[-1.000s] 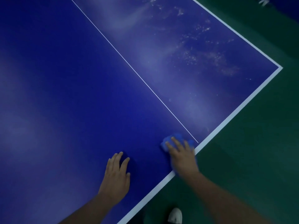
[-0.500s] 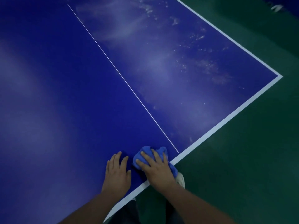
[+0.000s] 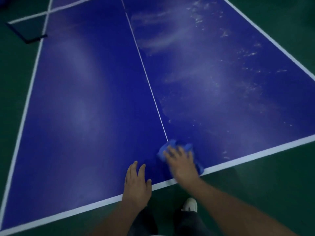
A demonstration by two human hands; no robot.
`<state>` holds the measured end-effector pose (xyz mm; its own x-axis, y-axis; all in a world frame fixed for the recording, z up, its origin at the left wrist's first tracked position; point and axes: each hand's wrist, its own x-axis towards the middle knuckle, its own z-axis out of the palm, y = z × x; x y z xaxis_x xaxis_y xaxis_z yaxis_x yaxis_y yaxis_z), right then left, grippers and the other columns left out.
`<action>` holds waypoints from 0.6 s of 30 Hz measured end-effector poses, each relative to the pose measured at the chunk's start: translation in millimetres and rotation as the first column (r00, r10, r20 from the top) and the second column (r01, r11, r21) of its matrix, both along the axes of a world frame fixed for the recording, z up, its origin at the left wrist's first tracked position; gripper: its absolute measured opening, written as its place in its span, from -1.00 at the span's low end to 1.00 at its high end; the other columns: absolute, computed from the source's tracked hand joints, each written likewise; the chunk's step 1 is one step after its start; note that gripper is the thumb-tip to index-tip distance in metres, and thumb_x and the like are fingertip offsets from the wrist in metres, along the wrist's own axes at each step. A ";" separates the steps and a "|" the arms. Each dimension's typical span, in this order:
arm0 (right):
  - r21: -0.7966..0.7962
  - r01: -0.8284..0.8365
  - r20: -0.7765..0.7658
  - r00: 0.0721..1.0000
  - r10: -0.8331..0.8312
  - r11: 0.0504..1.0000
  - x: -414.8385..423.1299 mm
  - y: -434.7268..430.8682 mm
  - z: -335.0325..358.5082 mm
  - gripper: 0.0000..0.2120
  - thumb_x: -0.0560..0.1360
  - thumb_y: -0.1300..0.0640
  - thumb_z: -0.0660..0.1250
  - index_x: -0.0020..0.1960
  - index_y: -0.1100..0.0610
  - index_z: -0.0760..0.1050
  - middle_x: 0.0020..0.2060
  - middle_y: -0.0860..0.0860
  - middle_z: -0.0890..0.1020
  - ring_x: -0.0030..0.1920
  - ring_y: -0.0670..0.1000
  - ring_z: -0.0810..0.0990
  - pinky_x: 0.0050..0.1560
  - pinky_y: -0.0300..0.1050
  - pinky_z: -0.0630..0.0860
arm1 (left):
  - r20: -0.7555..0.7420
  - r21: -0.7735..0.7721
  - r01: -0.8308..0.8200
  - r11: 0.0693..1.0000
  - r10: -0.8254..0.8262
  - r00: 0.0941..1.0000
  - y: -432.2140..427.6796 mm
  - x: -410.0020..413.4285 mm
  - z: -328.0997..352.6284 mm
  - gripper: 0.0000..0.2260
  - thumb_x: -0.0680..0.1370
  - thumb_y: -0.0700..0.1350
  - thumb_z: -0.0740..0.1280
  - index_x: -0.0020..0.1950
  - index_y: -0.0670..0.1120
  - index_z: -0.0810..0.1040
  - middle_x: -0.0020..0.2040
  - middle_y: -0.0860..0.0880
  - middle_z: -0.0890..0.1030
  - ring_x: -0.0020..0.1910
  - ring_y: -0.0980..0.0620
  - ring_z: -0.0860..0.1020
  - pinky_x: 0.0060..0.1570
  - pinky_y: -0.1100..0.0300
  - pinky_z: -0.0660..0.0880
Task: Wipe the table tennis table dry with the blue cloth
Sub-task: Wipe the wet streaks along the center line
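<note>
1. Head view, against half a second back: blue cloth (image 3: 172,144) carried rightward, from just beside the left hand (image 3: 137,186) to the near end of the white centre line (image 3: 146,74). Now bunched on the surface (image 3: 85,99) at lower centre of the frame.
2. Right hand (image 3: 182,163) motion-blurred, pressed on top of the cloth, fingers (image 3: 170,154) spread and fairly straight over it, not visibly curled round it.
3. Left hand as before: flat on the surface by the near white edge stripe (image 3: 255,151), fingers (image 3: 134,167) straight and slightly apart, holding nothing. Wider gap to the right hand than earlier.
4. Far more of the surface in frame than before, with the left edge stripe (image 3: 25,113) and a dark net post (image 3: 27,34) newly visible at upper left.
5. Pale wet streaks and droplets (image 3: 213,74) across the right half, from upper centre down to just right of the cloth. Only soft glare on the left half.
6. Edges: lower right corner of the cloth reaching the near edge stripe, green floor (image 3: 272,193) beyond it.
7. Open room: bare surface above and right of the cloth, and across the whole left half.
8. White shoe (image 3: 190,204) on the floor under the right wrist.
</note>
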<state>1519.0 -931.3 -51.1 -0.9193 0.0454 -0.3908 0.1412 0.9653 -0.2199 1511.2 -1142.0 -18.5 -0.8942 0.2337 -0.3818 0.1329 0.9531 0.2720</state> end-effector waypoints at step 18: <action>0.010 -0.168 0.073 0.983 0.167 0.986 -17.3 -16.8 -2.8 -0.51 0.54 -0.07 0.09 0.44 -0.14 0.43 0.51 -0.01 0.39 0.44 0.29 0.39 0.27 0.52 0.29 | 0.069 -0.112 0.068 0.991 -0.061 0.996 -15.9 -23.8 -2.3 -0.43 0.67 0.17 0.01 0.64 -0.02 0.02 0.65 -0.07 -0.14 0.61 -0.07 -0.20 0.56 0.01 -0.24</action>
